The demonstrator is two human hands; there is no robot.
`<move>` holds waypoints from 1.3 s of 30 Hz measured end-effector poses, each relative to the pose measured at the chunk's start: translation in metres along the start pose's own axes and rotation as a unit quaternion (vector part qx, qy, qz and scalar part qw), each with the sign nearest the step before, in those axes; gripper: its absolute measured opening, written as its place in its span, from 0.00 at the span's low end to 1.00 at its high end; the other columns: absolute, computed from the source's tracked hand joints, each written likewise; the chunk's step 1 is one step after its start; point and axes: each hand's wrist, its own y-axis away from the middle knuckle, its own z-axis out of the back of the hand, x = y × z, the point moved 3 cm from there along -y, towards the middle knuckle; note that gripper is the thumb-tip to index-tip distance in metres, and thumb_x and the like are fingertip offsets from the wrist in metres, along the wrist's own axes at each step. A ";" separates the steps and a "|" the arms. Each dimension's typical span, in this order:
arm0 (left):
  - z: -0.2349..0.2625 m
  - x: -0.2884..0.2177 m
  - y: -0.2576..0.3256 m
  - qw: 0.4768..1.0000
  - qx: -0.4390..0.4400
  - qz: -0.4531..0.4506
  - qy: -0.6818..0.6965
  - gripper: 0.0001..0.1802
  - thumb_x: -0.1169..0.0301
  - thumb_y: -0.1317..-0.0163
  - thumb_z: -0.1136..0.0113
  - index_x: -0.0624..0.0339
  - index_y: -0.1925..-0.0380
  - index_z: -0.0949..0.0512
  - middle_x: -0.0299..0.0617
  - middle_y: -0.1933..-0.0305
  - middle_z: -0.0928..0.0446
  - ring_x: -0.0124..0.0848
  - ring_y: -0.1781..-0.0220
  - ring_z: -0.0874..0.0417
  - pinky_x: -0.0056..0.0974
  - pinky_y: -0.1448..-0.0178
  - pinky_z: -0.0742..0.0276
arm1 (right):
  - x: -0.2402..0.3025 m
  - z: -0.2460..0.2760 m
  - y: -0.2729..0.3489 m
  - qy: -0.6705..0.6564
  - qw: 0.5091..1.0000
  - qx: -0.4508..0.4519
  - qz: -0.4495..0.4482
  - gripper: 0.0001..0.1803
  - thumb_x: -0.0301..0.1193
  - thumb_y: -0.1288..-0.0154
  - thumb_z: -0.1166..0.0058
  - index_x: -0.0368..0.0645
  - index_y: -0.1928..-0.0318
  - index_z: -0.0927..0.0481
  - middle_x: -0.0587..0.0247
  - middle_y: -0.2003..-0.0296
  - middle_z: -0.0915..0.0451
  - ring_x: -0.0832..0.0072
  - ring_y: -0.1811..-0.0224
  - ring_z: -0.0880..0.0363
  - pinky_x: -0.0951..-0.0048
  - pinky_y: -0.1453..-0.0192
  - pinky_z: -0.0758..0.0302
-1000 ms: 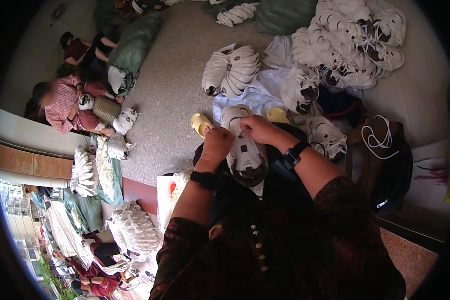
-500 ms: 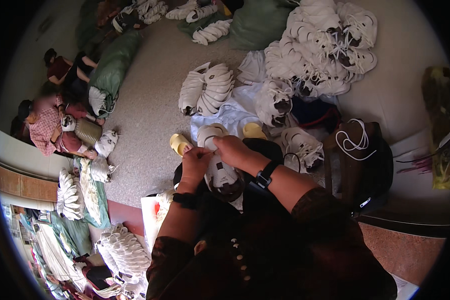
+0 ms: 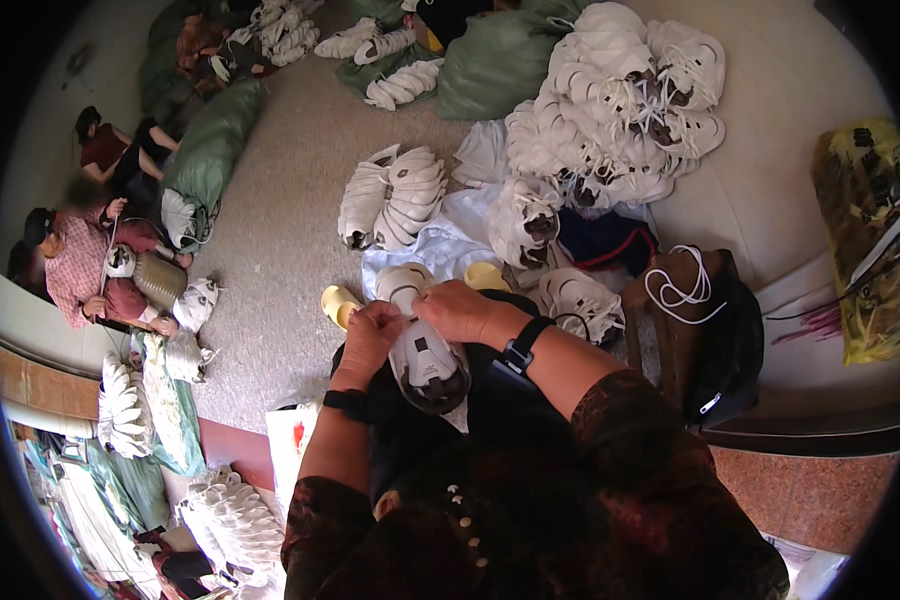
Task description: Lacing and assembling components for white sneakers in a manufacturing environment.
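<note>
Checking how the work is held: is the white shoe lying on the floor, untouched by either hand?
No, both the left hand and the right hand grip the white shoe, raised over the person's lap.

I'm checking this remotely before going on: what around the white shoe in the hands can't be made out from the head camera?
- White shoe: its toe end is covered by both hands.
- Left hand and right hand: fingertips overlap, so the exact grip is unclear.
- Lap beneath the shoe: lost against dark clothing.
- Loose white lace on the brown stool: too small to tell its ends.
</note>
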 end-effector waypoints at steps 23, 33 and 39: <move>0.231 0.020 0.141 0.986 -0.111 0.126 0.002 0.04 0.74 0.47 0.39 0.63 0.76 0.19 0.27 0.86 0.32 0.15 0.85 0.38 0.25 0.82 0.46 | -0.148 0.269 0.128 0.273 0.827 -0.252 -0.422 0.09 0.30 0.46 0.56 0.41 0.71 0.23 0.47 0.68 0.23 0.49 0.62 0.25 0.52 0.60 0.30; 0.320 0.088 0.285 0.945 -0.199 0.259 -0.017 0.04 0.71 0.47 0.38 0.58 0.75 0.20 0.28 0.86 0.31 0.17 0.85 0.37 0.25 0.81 0.44 | -0.179 0.382 0.221 0.437 0.723 -0.300 -0.444 0.12 0.34 0.48 0.54 0.39 0.76 0.20 0.47 0.70 0.21 0.52 0.65 0.22 0.57 0.61 0.26; 0.348 0.134 0.349 0.893 -0.230 0.342 -0.179 0.07 0.68 0.52 0.39 0.59 0.81 0.21 0.30 0.86 0.31 0.20 0.87 0.37 0.30 0.83 0.43 | -0.265 0.282 0.229 0.171 0.837 -0.293 -0.430 0.09 0.30 0.54 0.42 0.36 0.78 0.21 0.57 0.81 0.22 0.71 0.83 0.25 0.70 0.78 0.30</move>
